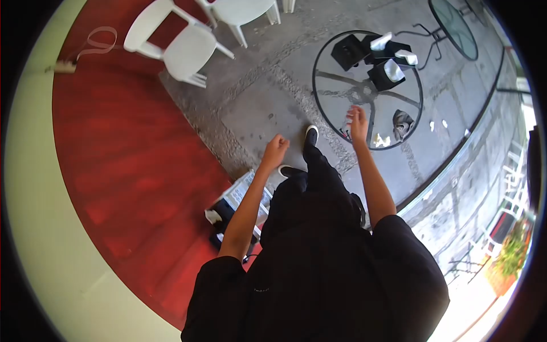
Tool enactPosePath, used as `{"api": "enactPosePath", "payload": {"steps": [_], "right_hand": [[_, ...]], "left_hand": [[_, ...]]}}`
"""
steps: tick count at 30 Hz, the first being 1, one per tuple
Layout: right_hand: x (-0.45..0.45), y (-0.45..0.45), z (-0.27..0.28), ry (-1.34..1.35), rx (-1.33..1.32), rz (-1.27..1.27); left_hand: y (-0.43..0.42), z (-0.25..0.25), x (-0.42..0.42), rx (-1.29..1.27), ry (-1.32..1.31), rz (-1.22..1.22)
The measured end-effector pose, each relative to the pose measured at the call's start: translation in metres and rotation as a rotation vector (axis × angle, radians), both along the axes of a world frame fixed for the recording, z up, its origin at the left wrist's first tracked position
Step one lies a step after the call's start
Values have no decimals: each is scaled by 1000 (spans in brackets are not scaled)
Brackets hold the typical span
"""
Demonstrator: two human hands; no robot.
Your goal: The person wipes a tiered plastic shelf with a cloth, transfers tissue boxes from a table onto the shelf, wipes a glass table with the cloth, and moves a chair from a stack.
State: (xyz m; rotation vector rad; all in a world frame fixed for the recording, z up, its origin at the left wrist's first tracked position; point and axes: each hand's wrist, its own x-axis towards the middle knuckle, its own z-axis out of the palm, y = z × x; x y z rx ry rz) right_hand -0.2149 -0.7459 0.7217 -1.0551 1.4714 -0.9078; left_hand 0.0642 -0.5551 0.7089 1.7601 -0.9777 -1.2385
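My left hand (276,151) hangs in the air in front of my legs, fingers curled into a loose fist with nothing visible in it. My right hand (357,123) is over the near edge of a round glass table (420,97), its fingers bent but apart and holding nothing I can see. On the glass stand several black tissue boxes (348,52) with white tissues (393,71) sticking out. A crumpled grey cloth (402,124) lies to the right of my right hand. Small pale items (382,140) sit at the table's near rim, too blurred to name.
White chairs (191,52) stand at the upper left by a red wall (125,154). Beside my left forearm is a crate-like object (242,194) with black things by it. Another glass table (456,31) is at the upper right, and a potted plant (510,256) at the far right.
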Motion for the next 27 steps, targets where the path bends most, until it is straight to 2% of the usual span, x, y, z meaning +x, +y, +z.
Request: {"api": "enactPosePath", "payload": {"steps": [5,9,13,15,22,24,27], "right_hand": [[-71,-101,-4,-243,100,-507],[-108,-172,-6,-232,173,-499],[-127,-198,-29,-277,364,-436],[-129,-194,-41,-344,352,-387],[-123,-172,-45,-331,295,-427],[-123,-153,-44,-366,329,-446],[-112,-111,-23,-375,331,-339]], "left_hand": [[-135,28,-53,9,12,-296],[-220,28,-102,-1,214,-351],[-285,32,-141,61,173,-353],[-304,33,-154,89,189,-337],[-324,29,-176,165,248,-249],[-323,21,-182,122,231,-209],[-308,20,-180,-24,124,-192]]}}
